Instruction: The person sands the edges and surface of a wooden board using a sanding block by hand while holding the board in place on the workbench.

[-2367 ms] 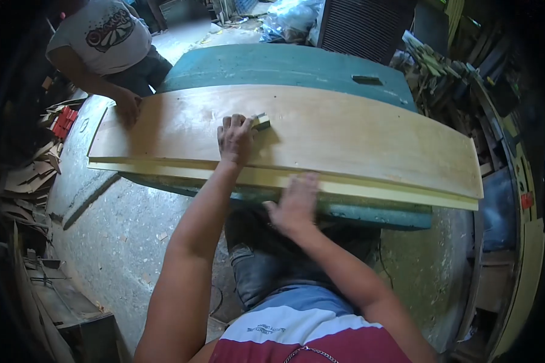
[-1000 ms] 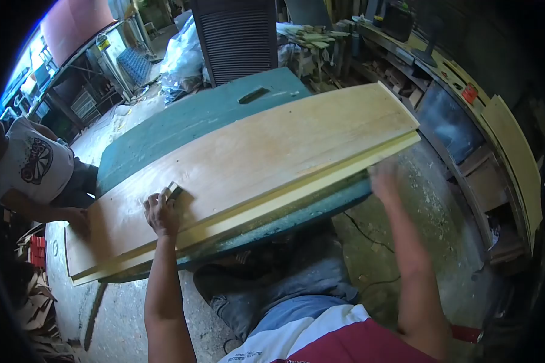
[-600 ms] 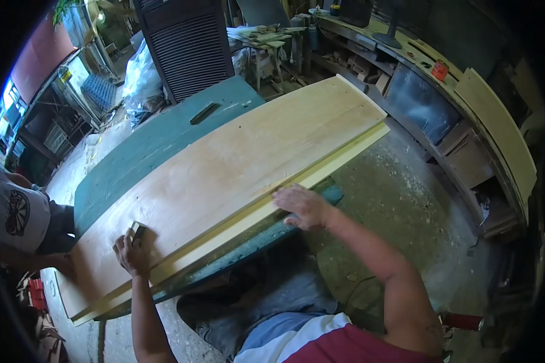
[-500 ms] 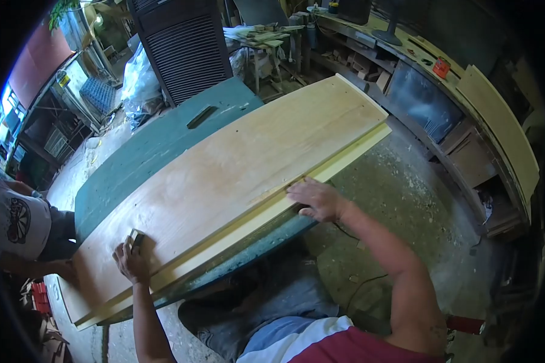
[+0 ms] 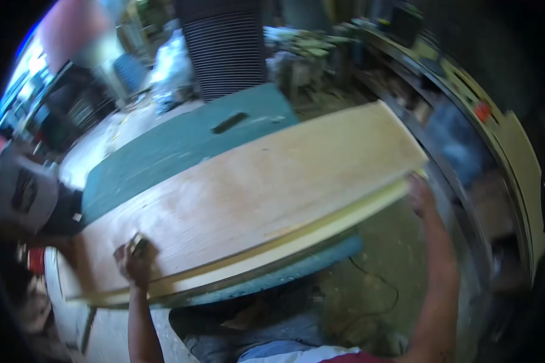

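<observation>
A long pale wooden panel (image 5: 236, 199) with a lighter strip (image 5: 266, 251) along its near side lies across a teal-topped table (image 5: 157, 163). Near the panel's left end, my left hand (image 5: 132, 266) is closed around a small sanding block (image 5: 138, 243), held at the panel's face. My right hand (image 5: 420, 195) is at the near right corner, its fingers curled over the edge of the panel. Motion blur softens both hands.
Another person (image 5: 27, 187) stands at the left, close to the panel's end. A dark flat piece (image 5: 230, 123) lies on the teal top. Beyond stands a louvered door (image 5: 224, 54). A cluttered workbench (image 5: 466, 91) curves along the right; a cord (image 5: 396, 296) trails on the floor.
My right hand has slid rightward from the middle of the near edge to the panel's right corner. My left hand stays with the block near the left end. The view has shifted.
</observation>
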A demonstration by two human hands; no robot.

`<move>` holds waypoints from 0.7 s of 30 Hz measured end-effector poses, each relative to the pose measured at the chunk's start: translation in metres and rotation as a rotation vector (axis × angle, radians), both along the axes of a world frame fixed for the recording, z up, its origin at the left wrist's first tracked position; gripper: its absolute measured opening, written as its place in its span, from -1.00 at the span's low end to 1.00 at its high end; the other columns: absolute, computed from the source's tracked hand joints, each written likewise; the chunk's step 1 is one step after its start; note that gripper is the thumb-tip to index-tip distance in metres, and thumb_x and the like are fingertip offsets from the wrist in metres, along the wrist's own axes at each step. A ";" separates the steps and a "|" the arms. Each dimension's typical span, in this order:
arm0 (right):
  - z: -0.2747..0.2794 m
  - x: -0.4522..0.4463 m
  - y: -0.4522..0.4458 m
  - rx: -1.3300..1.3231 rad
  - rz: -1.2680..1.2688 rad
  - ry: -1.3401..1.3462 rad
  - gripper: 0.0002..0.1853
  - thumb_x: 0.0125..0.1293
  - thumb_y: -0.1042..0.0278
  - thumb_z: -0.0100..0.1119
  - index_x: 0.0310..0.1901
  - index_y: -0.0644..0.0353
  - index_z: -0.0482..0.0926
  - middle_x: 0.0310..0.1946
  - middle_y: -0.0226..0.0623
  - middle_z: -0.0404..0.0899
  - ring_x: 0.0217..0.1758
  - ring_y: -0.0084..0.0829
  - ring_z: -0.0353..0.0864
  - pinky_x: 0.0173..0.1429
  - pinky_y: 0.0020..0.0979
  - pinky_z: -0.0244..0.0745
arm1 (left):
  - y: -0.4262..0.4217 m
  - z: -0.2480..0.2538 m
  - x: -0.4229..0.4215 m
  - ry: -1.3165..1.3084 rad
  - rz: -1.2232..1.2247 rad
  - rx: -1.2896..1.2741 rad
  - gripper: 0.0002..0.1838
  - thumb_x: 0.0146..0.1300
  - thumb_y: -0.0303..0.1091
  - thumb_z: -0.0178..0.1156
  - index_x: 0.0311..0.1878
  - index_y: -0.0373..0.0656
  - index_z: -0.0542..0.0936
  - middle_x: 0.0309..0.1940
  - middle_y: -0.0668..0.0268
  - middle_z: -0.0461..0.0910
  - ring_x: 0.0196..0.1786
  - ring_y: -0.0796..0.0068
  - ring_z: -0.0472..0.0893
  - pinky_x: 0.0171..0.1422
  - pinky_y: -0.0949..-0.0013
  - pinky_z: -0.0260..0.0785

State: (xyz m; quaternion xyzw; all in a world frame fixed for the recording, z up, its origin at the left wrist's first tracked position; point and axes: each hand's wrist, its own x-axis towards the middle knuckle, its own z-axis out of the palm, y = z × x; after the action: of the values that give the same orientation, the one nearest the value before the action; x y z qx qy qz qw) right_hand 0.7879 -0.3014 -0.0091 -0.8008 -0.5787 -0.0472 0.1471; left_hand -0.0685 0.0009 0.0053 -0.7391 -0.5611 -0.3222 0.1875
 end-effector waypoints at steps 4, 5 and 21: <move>-0.040 0.080 -0.008 0.010 -0.201 -0.168 -0.38 0.49 0.17 0.06 0.53 0.20 0.39 0.50 0.13 0.39 0.55 0.11 0.37 0.61 0.00 0.28 | -0.003 0.007 0.002 0.034 0.019 -0.007 -0.60 0.07 -0.45 0.46 0.04 -0.10 0.74 -0.07 0.13 0.65 0.05 0.02 0.61 0.18 0.03 0.50; -0.031 0.090 -0.004 -0.436 -0.483 -0.106 -0.39 0.58 0.11 0.01 0.56 0.17 0.36 0.54 0.13 0.35 0.57 0.12 0.36 0.59 0.02 0.29 | -0.007 0.013 0.006 0.006 0.018 -0.022 -0.57 0.06 -0.50 0.45 0.07 -0.06 0.74 -0.05 0.16 0.63 0.08 0.04 0.60 0.18 0.04 0.50; -0.022 0.002 0.047 -0.145 -0.535 0.027 -0.28 0.69 0.01 -0.17 0.61 0.46 0.14 0.67 0.18 0.09 0.75 0.17 -0.02 0.74 0.18 -0.11 | -0.008 0.011 0.003 -0.032 0.069 -0.084 -0.53 0.04 -0.40 0.48 0.10 0.08 0.75 -0.01 0.29 0.61 0.12 0.13 0.57 0.17 0.04 0.44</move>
State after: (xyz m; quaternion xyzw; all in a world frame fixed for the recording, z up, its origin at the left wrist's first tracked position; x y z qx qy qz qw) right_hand 0.7896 -0.2544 -0.0309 -0.9341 -0.3466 -0.0320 0.0795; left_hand -0.0659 -0.0068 0.0159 -0.7213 -0.6022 -0.3034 0.1582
